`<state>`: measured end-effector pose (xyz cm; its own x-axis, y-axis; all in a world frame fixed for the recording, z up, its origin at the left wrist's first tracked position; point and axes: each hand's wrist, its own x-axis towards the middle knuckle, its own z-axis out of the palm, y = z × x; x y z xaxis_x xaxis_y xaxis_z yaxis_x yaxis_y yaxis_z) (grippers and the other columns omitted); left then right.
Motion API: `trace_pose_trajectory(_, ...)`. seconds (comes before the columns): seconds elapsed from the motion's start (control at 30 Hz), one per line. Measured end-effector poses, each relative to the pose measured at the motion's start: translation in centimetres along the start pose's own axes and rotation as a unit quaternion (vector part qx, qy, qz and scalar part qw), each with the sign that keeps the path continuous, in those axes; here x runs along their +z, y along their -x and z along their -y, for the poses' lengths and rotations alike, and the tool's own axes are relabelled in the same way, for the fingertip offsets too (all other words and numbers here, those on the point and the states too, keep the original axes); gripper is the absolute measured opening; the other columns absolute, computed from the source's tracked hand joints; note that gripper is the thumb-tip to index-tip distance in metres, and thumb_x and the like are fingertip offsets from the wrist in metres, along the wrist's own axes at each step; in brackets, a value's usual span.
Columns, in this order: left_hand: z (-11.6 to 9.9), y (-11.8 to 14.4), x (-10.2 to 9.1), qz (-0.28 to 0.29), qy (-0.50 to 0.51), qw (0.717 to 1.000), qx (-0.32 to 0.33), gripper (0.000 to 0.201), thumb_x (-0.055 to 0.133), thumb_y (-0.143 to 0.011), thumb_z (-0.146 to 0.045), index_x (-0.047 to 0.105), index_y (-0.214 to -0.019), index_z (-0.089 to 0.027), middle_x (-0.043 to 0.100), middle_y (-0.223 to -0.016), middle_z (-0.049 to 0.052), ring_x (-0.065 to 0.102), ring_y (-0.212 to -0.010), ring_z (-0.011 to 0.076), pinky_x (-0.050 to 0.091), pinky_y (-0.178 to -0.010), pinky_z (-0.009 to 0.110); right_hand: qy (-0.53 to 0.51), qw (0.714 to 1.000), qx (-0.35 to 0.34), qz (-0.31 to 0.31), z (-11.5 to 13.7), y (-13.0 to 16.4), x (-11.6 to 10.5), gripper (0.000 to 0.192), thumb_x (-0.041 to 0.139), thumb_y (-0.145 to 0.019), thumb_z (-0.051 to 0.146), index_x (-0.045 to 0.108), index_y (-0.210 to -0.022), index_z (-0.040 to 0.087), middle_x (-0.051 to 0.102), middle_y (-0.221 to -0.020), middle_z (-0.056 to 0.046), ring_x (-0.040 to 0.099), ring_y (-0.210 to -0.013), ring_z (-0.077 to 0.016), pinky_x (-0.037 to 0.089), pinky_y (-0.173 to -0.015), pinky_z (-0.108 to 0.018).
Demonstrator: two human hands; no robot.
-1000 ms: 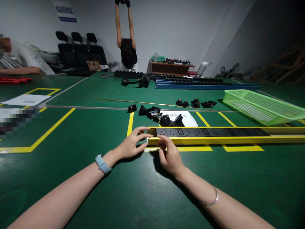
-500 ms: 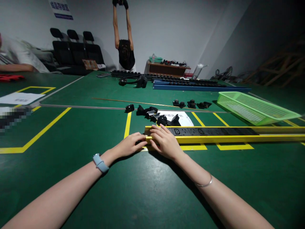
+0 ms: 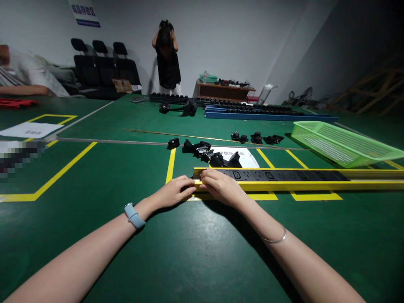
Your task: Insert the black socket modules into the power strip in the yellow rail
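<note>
A long yellow rail (image 3: pixel 290 186), an open channel, lies across the table. A row of black socket modules (image 3: pixel 252 175) sits inside it. At the rail's left end my left hand (image 3: pixel 175 192) is closed, thumb and fingers around a small dark piece that they mostly hide. My right hand (image 3: pixel 222 187) bends over the near wall of the rail close to that end, fingers together and fingertips inside the channel. Just behind the rail lie several loose black plastic parts (image 3: pixel 217 159), partly on a white printed sheet (image 3: pixel 251 159).
A green mesh basket (image 3: pixel 344 147) stands to the right. Farther back are a thin rod (image 3: pixel 176 134), small black parts (image 3: pixel 256 137), a black headset (image 3: pixel 178 107) and blue rails (image 3: pixel 268 114). A person (image 3: pixel 168 63) stands behind the table; another person's arm (image 3: pixel 25 90) rests at left.
My right hand's fingers have drawn in and bent lower into the channel. My left hand stays at the rail end. The person behind has brought both raised arms down to the head.
</note>
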<state>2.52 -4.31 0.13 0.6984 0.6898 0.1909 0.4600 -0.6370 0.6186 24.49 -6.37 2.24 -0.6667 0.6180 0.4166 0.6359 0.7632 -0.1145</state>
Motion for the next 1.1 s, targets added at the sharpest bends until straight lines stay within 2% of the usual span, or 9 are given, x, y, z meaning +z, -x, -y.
trace_pose_trajectory(0.17,0.1,0.0,0.0,-0.002,-0.002,1.000,0.002,0.033,0.041,-0.094,-0.039,0.063,-0.109,-0.020,0.060,-0.096,0.006,0.057,-0.090,0.0165,0.045,-0.083,0.030,0.046,0.999,-0.010,-0.013,0.1,-0.2,0.3,0.021,0.041,-0.097,0.027,0.056,-0.086,0.018,0.060,-0.087,-0.004,0.059,-0.086,-0.0141,0.040,-0.107,-0.039)
trace_pose_trajectory(0.43,0.0,0.0,0.0,-0.001,-0.001,1.000,-0.003,0.033,0.041,-0.094,-0.038,0.063,-0.110,-0.020,0.060,-0.097,0.006,0.058,-0.090,0.0170,0.046,-0.084,0.031,0.093,0.995,-0.021,-0.011,-0.1,-0.1,0.6,0.024,0.039,-0.098,0.028,0.055,-0.082,0.019,0.055,-0.078,-0.001,0.056,-0.078,-0.0137,0.037,-0.110,-0.036)
trace_pose_trajectory(0.6,0.0,0.1,-0.1,0.001,-0.002,1.000,-0.002,0.032,0.041,-0.093,-0.036,0.062,-0.110,-0.020,0.060,-0.097,0.006,0.058,-0.091,0.0170,0.046,-0.084,0.031,0.114,0.993,-0.020,-0.022,-0.1,0.0,0.8,0.029,0.037,-0.098,0.031,0.054,-0.078,0.019,0.053,-0.074,-0.001,0.054,-0.076,-0.0145,0.039,-0.104,-0.036)
trace_pose_trajectory(0.73,-0.1,0.1,-0.1,-0.001,0.001,1.000,-0.001,0.032,0.040,-0.093,-0.036,0.063,-0.109,-0.020,0.060,-0.097,0.006,0.058,-0.091,0.0175,0.046,-0.084,0.032,0.121,0.992,-0.005,-0.024,0.0,0.1,0.8,0.030,0.039,-0.098,0.034,0.055,-0.077,0.019,0.055,-0.076,-0.003,0.052,-0.076,-0.0161,0.045,-0.081,-0.030)
trace_pose_trajectory(0.83,-0.1,0.0,-0.2,-0.005,0.002,1.000,0.000,0.032,0.040,-0.093,-0.036,0.063,-0.109,-0.020,0.061,-0.097,0.007,0.059,-0.091,0.0177,0.047,-0.084,0.032,0.129,0.991,0.007,-0.027,0.1,0.1,0.7,0.030,0.041,-0.098,0.035,0.056,-0.077,0.019,0.055,-0.075,-0.004,0.050,-0.076,-0.0170,0.040,-0.070,-0.028)
trace_pose_trajectory(1.0,-0.2,0.2,-0.1,-0.016,0.014,1.000,-0.006,0.030,0.041,-0.093,-0.035,0.065,-0.104,-0.021,0.064,-0.096,0.005,0.060,-0.090,0.0169,0.047,-0.083,0.030,0.125,0.991,0.003,-0.039,0.1,0.3,0.9,0.030,0.041,-0.097,0.034,0.057,-0.078,0.019,0.055,-0.074,-0.004,0.050,-0.077,-0.0173,0.039,-0.074,-0.028)
trace_pose_trajectory(1.07,-0.2,0.3,-0.3,-0.054,0.025,0.998,-0.018,0.030,0.039,-0.094,-0.034,0.065,-0.100,-0.020,0.067,-0.095,0.004,0.061,-0.089,0.0164,0.047,-0.083,0.030,0.131,0.990,-0.001,-0.045,0.1,0.4,1.2,0.028,0.042,-0.097,0.034,0.059,-0.081,0.019,0.056,-0.074,-0.004,0.050,-0.079,-0.0178,0.039,-0.077,-0.029)
trace_pose_trajectory(1.1,-0.2,0.3,-0.6,-0.091,0.025,0.995,-0.024,0.030,0.038,-0.094,-0.033,0.065,-0.100,-0.020,0.067,-0.096,0.004,0.061,-0.091,0.0165,0.047,-0.085,0.030,0.133,0.990,-0.002,-0.049,0.2,0.4,1.3,0.027,0.043,-0.097,0.034,0.060,-0.082,0.019,0.056,-0.075,-0.004,0.051,-0.079,-0.0180,0.039,-0.078,-0.029)
